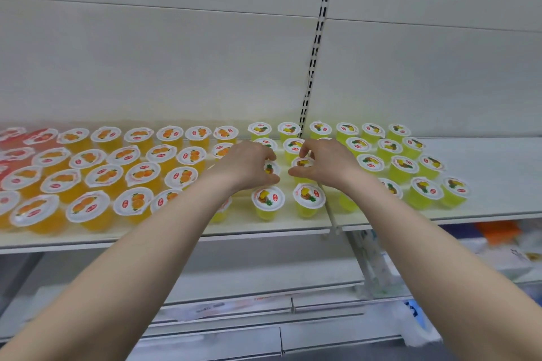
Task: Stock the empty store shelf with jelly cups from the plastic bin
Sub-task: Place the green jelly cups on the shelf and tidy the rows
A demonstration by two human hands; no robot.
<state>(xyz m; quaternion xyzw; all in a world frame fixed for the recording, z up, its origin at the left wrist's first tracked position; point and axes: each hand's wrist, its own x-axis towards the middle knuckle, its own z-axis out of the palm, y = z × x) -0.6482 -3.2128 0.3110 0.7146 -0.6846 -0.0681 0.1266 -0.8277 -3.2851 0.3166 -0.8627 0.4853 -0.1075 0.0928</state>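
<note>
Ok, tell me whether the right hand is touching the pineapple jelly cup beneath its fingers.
Touching. The head view shows the right hand with fingers and thumb curled against the rim of the pineapple jelly cup.

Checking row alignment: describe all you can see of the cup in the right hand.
The cup is small, clear plastic with yellow jelly, sealed by a white lid with a pineapple picture. It is upright, one row behind the front among the yellow cups on the shelf. The right hand pinches its rim, thumb near, fingers far; its body is mostly hidden.
</note>
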